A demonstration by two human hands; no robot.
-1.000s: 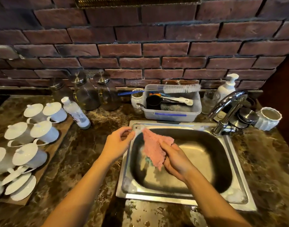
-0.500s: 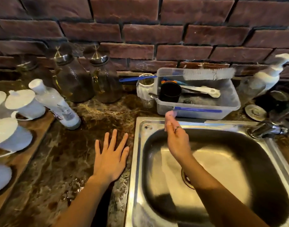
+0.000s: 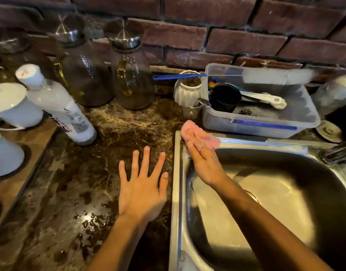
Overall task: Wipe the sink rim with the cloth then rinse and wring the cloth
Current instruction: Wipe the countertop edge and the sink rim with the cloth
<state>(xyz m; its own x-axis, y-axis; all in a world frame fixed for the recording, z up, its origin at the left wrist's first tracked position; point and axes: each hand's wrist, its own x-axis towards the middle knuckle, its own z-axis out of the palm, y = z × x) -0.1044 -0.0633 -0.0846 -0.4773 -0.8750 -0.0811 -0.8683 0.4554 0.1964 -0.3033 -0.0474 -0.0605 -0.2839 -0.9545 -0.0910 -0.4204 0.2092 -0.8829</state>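
A pink cloth point(image 3: 199, 133) lies bunched on the back left corner of the steel sink rim point(image 3: 176, 192). My right hand point(image 3: 204, 163) presses down on the cloth with its fingers, the palm hanging over the basin. My left hand point(image 3: 142, 188) rests flat on the brown marble counter just left of the sink, fingers spread, holding nothing. White foam streaks the back rim point(image 3: 285, 146). The basin is steel, with the drain partly hidden behind my right forearm.
A clear plastic tub point(image 3: 266, 122) with a black cup, scoop and brush sits behind the sink. A white ribbed cup point(image 3: 187, 89), two glass jars point(image 3: 131, 75), a white bottle point(image 3: 60, 106) and white lidded cups point(image 3: 9, 106) on a wooden board stand to the left. The tap point(image 3: 336, 153) is at right.
My right hand has carried the cloth from inside the basin up to the rim's back left corner. My left hand left the rim and went flat on the counter. The view moved closer.
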